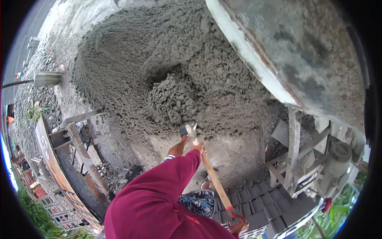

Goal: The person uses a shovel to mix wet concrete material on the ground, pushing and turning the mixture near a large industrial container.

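Note:
A shovel (215, 175) slants from the lower right up toward the middle of the head view. My left hand (197, 147) is closed around its wooden shaft near the blade end. At the other end, my right hand (238, 228) is wrapped on the red grip (235, 216). A heaped clump of damp grey mortar (171, 99) sits where the blade would be, hiding it. One foot in a dark sandal (184, 130) is beside the lower shaft. Around the clump spreads a wide bed of loose grey mix (119, 59).
A large mortar-stained metal hopper or drum (302, 47) with a pale rim leans in at the upper right. Below it stands a frame with a motor (336, 163). Stacked grey blocks (254, 203) lie lower right; a rusty metal machine frame (79, 151) stands at left.

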A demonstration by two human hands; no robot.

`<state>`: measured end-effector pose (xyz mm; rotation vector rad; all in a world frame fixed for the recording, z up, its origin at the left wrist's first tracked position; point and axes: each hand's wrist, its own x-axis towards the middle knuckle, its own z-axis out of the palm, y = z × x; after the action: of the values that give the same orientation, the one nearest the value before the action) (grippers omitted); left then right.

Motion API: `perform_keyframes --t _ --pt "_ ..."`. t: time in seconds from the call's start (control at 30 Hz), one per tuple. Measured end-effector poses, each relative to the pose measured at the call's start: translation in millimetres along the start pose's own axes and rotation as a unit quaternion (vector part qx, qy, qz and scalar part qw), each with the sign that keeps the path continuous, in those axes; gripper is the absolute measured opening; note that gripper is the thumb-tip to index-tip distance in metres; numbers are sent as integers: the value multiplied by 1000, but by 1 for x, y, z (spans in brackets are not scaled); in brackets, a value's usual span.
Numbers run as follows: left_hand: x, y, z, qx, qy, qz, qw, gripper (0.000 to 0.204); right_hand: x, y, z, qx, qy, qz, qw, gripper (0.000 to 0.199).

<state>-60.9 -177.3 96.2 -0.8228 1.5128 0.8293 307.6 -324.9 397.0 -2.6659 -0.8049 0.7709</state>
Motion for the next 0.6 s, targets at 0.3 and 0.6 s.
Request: perform_keyframes --t 0.3,0.6 --pt "-165 179 -73 -64 14 190 980 8 -88 -100 37 61 -140 63 986 14" --pt "-246 289 -174 2 -13 347 938 14 -231 -290 -4 408 -654 -81 631 21"
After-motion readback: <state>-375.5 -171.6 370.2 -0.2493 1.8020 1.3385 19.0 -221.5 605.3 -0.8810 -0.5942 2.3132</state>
